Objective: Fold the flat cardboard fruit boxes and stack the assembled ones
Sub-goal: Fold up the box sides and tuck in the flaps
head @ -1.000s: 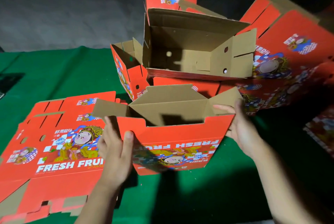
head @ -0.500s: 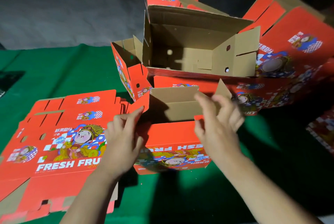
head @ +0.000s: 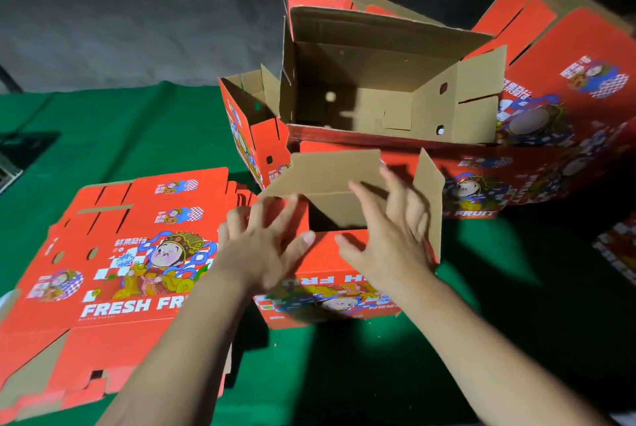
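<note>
Head view: both forearms reach forward over a half-folded red fruit box (head: 330, 291) standing on the green cloth (head: 137, 136). The left hand (head: 265, 246) spreads its fingers wide against the box's left flap; the right hand (head: 389, 236), fingers straight, presses the brown flap (head: 330, 171). A flat box stack (head: 113, 264) lies left, assembled boxes (head: 385, 95) behind.

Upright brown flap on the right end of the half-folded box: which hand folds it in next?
Probably the right hand. It lies spread on the half-folded box directly beside the upright flap. The left hand rests on the opposite end, near the flat box stack, and would have to cross over.
</note>
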Action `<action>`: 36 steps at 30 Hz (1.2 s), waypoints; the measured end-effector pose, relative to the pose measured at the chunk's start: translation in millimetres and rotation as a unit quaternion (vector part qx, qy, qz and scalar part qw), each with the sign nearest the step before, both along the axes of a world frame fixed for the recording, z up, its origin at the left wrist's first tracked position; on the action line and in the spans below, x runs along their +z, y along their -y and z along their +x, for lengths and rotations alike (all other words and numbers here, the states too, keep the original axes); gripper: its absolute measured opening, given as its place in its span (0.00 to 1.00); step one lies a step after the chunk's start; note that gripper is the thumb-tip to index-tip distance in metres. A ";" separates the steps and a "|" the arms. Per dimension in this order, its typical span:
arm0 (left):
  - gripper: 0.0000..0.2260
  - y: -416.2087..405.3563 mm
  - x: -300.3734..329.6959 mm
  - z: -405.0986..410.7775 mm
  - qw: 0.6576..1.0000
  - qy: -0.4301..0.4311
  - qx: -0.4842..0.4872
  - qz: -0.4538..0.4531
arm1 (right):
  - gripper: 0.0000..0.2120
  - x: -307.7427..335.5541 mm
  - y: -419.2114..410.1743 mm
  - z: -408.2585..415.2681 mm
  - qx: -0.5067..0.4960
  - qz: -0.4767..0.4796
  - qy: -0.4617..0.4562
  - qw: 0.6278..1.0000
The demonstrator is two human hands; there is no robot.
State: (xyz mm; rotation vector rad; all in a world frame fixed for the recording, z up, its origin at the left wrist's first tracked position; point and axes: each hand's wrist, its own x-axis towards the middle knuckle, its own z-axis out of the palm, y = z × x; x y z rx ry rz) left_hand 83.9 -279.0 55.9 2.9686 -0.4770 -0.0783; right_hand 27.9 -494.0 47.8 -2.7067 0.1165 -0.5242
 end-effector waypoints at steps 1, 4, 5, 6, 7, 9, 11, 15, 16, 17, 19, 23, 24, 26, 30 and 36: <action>0.37 6.3 1.7 6.4 0.999 0.015 0.013 0.047 | 0.42 -0.4 -2.2 -5.8 -0.013 0.009 0.058 0.998; 0.36 18.0 5.2 22.4 0.991 0.066 0.024 0.112 | 0.45 -4.7 -2.3 -23.2 -0.065 -0.015 0.166 0.984; 0.36 19.3 3.5 26.3 0.990 0.098 0.027 0.095 | 0.49 -5.6 1.1 -26.8 -0.097 -0.012 0.173 0.980; 0.35 19.9 1.5 28.2 0.990 0.125 0.037 0.061 | 0.53 -5.6 6.1 -28.4 -0.128 0.012 0.153 0.980; 0.36 20.5 -0.3 28.5 0.988 0.142 0.053 0.024 | 0.57 -4.7 11.1 -28.9 -0.144 0.064 0.110 0.981; 0.38 21.6 -4.0 27.5 0.986 0.141 0.087 -0.028 | 0.58 -5.0 20.3 -28.4 -0.111 0.135 0.036 0.984; 0.38 21.0 -5.1 29.7 0.986 0.114 0.102 -0.059 | 0.44 -8.9 23.2 -31.9 -0.058 0.084 0.048 0.994; 0.31 15.5 4.7 36.5 0.979 -0.015 0.114 -0.166 | 0.17 -17.2 16.1 -45.7 -0.032 0.019 0.118 0.992; 0.30 15.6 7.0 35.3 0.969 -0.045 0.115 -0.212 | 0.15 -17.8 17.2 -47.2 -0.029 0.003 0.105 0.994; 0.28 15.8 7.0 31.4 0.960 -0.049 0.114 -0.251 | 0.15 -15.4 20.9 -46.6 -0.027 0.005 0.085 0.996; 0.24 14.9 5.0 20.2 0.950 -0.016 0.114 -0.289 | 0.17 -2.3 31.4 -37.4 -0.039 0.128 0.079 0.988; 0.24 4.9 -1.3 9.3 0.962 -0.003 0.083 -0.261 | 0.31 20.4 51.4 -4.5 -0.047 0.166 0.017 0.985; 0.31 2.1 -1.3 10.3 0.958 -0.039 0.072 -0.275 | 0.37 20.8 53.4 2.1 -0.016 0.130 -0.087 0.988; 0.42 5.8 -0.8 9.3 0.955 -0.093 0.065 -0.274 | 0.42 16.1 50.0 8.2 0.015 0.054 -0.248 0.967; 0.36 18.4 -10.0 -1.0 0.990 -0.030 0.081 -0.116 | 0.45 3.9 31.0 6.5 -0.089 -0.082 -0.254 0.959; 0.17 -1.6 -4.0 -17.2 0.726 -0.215 0.240 -0.608 | 0.36 9.1 35.9 -6.0 -0.053 0.111 -0.217 0.968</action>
